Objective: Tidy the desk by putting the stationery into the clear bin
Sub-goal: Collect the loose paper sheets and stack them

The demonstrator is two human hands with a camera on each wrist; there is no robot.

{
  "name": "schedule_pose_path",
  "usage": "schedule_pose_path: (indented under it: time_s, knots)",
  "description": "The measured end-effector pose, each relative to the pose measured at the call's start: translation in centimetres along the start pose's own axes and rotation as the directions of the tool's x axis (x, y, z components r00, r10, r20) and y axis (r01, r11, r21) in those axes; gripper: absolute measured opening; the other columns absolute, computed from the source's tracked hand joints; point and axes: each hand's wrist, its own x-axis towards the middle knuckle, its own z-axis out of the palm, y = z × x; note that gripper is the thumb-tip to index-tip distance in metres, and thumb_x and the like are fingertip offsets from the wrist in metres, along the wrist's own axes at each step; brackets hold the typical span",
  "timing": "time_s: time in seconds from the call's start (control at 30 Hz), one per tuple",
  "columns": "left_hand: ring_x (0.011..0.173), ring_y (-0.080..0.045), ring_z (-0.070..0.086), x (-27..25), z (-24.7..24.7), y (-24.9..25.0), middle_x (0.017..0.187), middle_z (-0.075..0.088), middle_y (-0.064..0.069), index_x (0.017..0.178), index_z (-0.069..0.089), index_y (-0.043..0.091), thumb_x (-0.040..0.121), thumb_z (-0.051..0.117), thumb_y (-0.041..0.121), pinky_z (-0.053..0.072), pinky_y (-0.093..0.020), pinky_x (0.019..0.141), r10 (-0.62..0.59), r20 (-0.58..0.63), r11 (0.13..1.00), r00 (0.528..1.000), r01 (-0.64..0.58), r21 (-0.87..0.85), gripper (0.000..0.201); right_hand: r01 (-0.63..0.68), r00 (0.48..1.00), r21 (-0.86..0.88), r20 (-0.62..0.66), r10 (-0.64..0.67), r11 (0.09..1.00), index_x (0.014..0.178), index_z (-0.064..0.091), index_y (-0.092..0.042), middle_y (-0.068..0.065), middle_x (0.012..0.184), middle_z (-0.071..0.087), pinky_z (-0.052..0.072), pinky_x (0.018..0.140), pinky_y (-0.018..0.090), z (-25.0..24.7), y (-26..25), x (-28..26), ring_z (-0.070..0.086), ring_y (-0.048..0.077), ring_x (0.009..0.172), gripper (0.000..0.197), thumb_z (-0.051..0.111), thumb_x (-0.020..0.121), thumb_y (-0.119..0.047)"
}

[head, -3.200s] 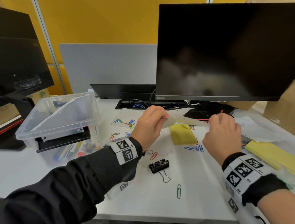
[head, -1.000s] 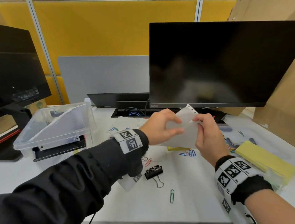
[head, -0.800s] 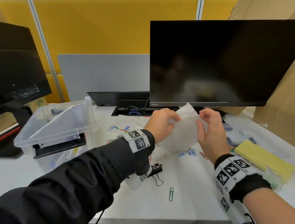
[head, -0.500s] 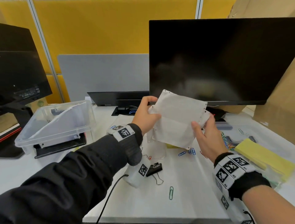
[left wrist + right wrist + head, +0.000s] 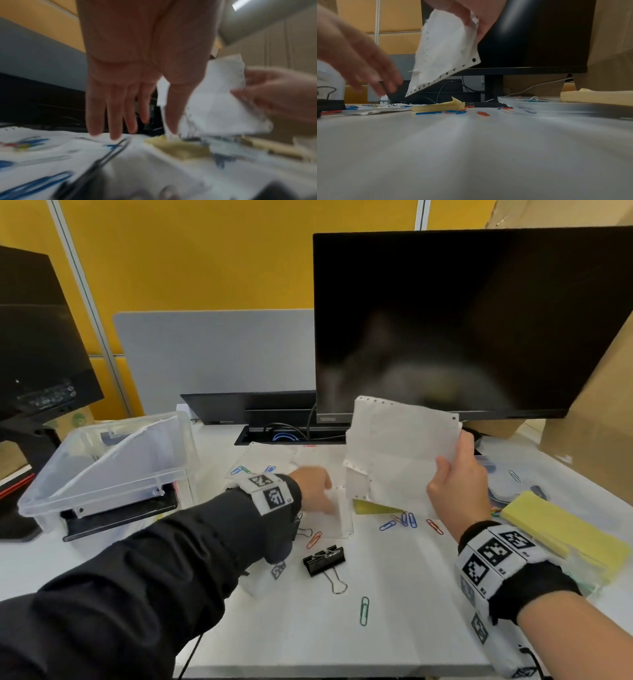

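Observation:
My right hand [image 5: 455, 484] pinches folded white perforated paper [image 5: 397, 450] and holds it up in front of the monitor; the same paper [image 5: 443, 54] hangs from my fingers in the right wrist view. My left hand [image 5: 313, 491] reaches down with straight fingers [image 5: 113, 116] over another white sheet [image 5: 337, 517] lying on the desk and holds nothing. The clear bin [image 5: 106, 463] stands at the left with paper and pens inside. Coloured paper clips [image 5: 404, 520], a black binder clip [image 5: 323, 559] and a small yellow note pad [image 5: 436, 106] lie on the desk.
A monitor [image 5: 472, 320] stands behind the hands, with cables at its foot. A yellow pad stack [image 5: 561, 532] and a clear lid [image 5: 556, 106] lie at the right, beside a cardboard box [image 5: 603, 422]. A second dark monitor [image 5: 37, 344] stands at the far left.
My left hand has let go of the held paper and dropped to the sheet on the desk. The right hand alone now holds the folded paper up.

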Motion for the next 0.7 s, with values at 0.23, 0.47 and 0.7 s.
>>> schedule_pose_path:
  time_s: [0.23, 0.47, 0.7]
  knots:
    - [0.118, -0.025, 0.051, -0.1, 2.3, -0.2, 0.131, 0.052, -0.009, 0.130, 0.047, 0.008, 0.072, 0.065, 0.061, 0.045, -0.036, 0.098, 0.028, 0.130, 0.952, 0.991, -0.066, 0.298, 0.081, -0.076, 0.993, -0.037, -0.091, 0.072, 0.996, 0.147, 0.003, -0.033, 0.011, 0.080, 0.050, 0.037, 0.062, 0.027, -0.3, -0.1, -0.1, 0.045, 0.017, 0.060, 0.079, 0.042, 0.090, 0.005]
    - [0.106, -0.026, 0.058, -0.4, 2.6, 0.3, 0.119, 0.060, -0.011, 0.115, 0.060, 0.005, 0.080, 0.067, 0.036, 0.048, -0.031, 0.085, 0.087, 0.010, 0.965, 0.996, -0.087, 0.246, 0.047, 0.025, 0.999, -0.183, -0.037, -0.032, 0.983, 0.141, 0.037, -0.028, 0.013, 0.109, 0.054, 0.039, 0.079, 0.025, -0.2, 0.7, 0.3, 0.050, 0.025, 0.093, 0.070, 0.038, 0.085, 0.015]
    - [0.092, -0.028, 0.064, -1.5, 2.5, 0.8, 0.100, 0.067, -0.012, 0.094, 0.067, 0.005, 0.081, 0.062, 0.016, 0.050, -0.030, 0.075, 0.220, -0.058, 0.956, 0.974, -0.203, 0.214, 0.018, 0.004, 0.999, -0.250, -0.050, -0.017, 0.968, 0.135, 0.048, -0.012, 0.012, 0.133, 0.053, 0.044, 0.098, 0.040, 0.2, 1.2, 0.4, 0.053, 0.031, 0.116, 0.051, 0.044, 0.087, 0.007]
